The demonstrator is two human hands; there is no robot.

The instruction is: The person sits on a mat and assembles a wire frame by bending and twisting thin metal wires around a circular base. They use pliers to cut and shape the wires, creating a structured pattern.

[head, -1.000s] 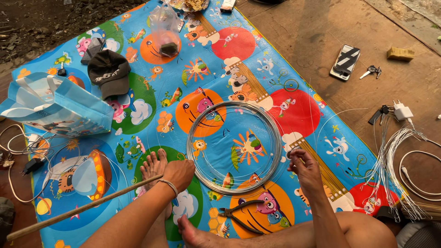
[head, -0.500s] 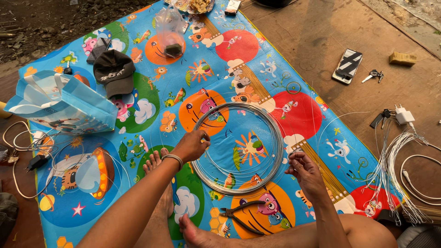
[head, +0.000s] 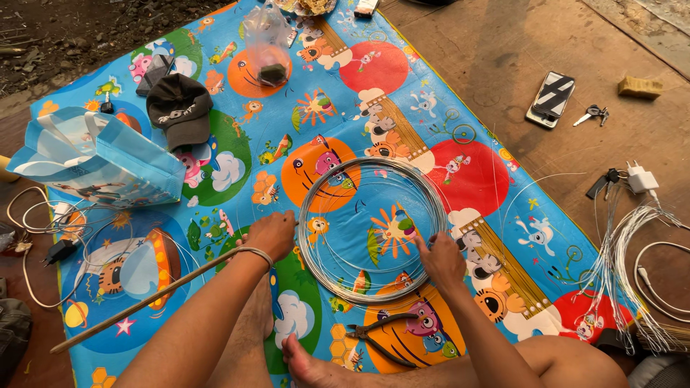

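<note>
- The coil of thin silver wire [head: 371, 230] lay flat near the middle of the cartoon-printed mat [head: 460, 144], just ahead of the person's bare foot [head: 305, 366].
- The left hand [head: 272, 235] was closed on the coil's left rim, a band around its wrist.
- The right hand [head: 440, 260] pinched the coil's lower right rim with bent fingers.
- A pair of pliers [head: 377, 338] lay on the mat just below the coil, between the foot and the right forearm.
- A long thin stick [head: 144, 302] ran slantwise under the left forearm.
- Farther off sat a black cap [head: 178, 108], a pale blue bag [head: 93, 162] and a clear plastic bag [head: 267, 47].
- Off the mat, to the right, were a phone [head: 551, 98], keys [head: 593, 113], a white charger [head: 641, 178] and a bundle of cut wire lengths [head: 618, 266].
- White cables [head: 43, 223] were looped at the left edge.
</note>
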